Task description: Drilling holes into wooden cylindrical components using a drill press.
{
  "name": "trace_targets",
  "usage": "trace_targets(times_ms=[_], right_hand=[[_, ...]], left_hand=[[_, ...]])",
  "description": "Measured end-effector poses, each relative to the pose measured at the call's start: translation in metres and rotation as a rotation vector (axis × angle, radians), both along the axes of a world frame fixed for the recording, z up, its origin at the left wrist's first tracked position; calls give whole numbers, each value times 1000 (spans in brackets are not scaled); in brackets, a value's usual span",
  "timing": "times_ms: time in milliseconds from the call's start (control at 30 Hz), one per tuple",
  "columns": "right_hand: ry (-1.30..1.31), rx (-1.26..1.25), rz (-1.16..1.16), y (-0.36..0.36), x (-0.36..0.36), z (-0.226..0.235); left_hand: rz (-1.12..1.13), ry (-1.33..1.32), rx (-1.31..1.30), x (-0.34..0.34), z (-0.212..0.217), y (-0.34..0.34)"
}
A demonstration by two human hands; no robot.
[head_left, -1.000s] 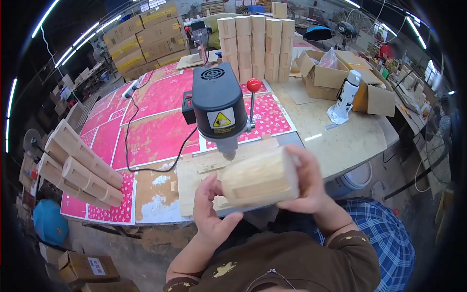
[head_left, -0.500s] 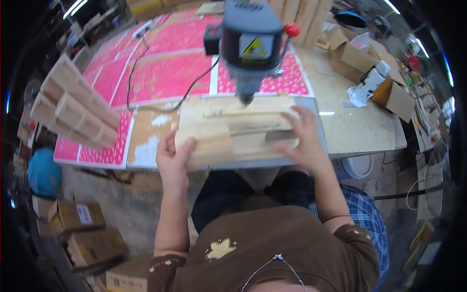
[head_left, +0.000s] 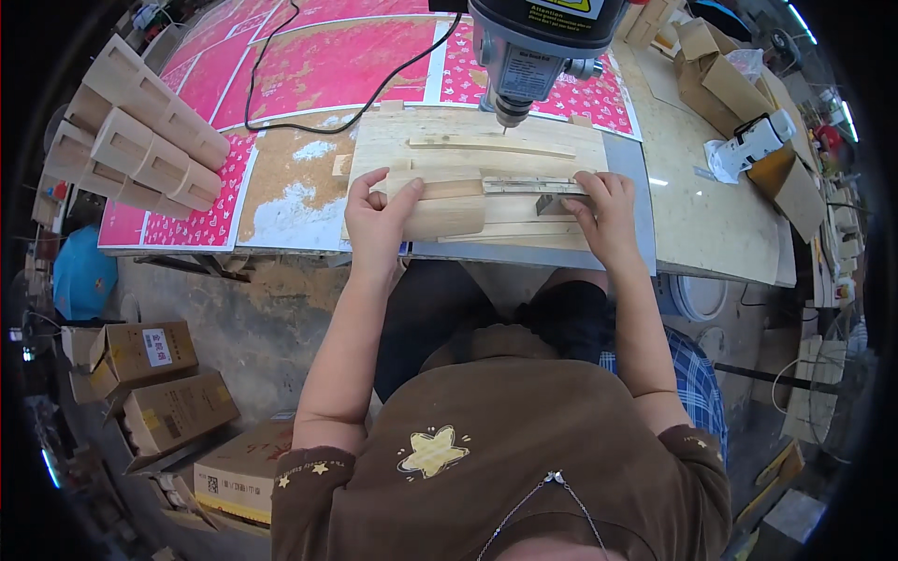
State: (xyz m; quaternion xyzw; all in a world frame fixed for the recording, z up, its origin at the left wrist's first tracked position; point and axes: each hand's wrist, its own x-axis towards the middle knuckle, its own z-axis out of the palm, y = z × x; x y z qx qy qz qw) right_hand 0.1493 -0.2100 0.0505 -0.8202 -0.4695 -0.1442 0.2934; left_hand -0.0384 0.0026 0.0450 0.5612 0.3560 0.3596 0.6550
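My left hand (head_left: 382, 217) is closed on the left end of a rounded wooden piece (head_left: 440, 220), thumb on top. A recess runs along that piece, which lies on a wooden board (head_left: 374, 140). At the piece's right, my right hand (head_left: 608, 213) pinches a small dark grey metal plate (head_left: 552, 203). Its fingertips also rest by the end of a narrow marked strip (head_left: 530, 185) on the board. Above and behind the hands hangs a bench drill (head_left: 538, 70), its thin bit (head_left: 505, 130) apart from the wood.
A thin wooden batten (head_left: 491, 147) lies behind the workpiece. Stacked wooden cylinders with slots (head_left: 150, 150) stand at the left. A black cable (head_left: 374, 98) crosses the pink table covering (head_left: 327, 65). On the right are a white bottle (head_left: 758, 140) and an open carton (head_left: 716, 79).
My right hand was spread above the metal plate and has closed on it. My left hand stays on the wooden piece. The view has shifted, showing the bench drill higher up.
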Motion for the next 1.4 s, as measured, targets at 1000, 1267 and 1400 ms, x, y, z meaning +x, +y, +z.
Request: trace_targets(times_ms=[1000, 1267, 1400], right_hand=[[-30, 33, -25, 42, 28, -7], [-66, 129, 17, 58, 19, -9], [205, 283, 82, 53, 23, 20]], left_hand=[[-293, 181, 782, 32, -36, 2], [-230, 355, 1044, 41, -67, 39], [-288, 379, 1012, 38, -60, 40]])
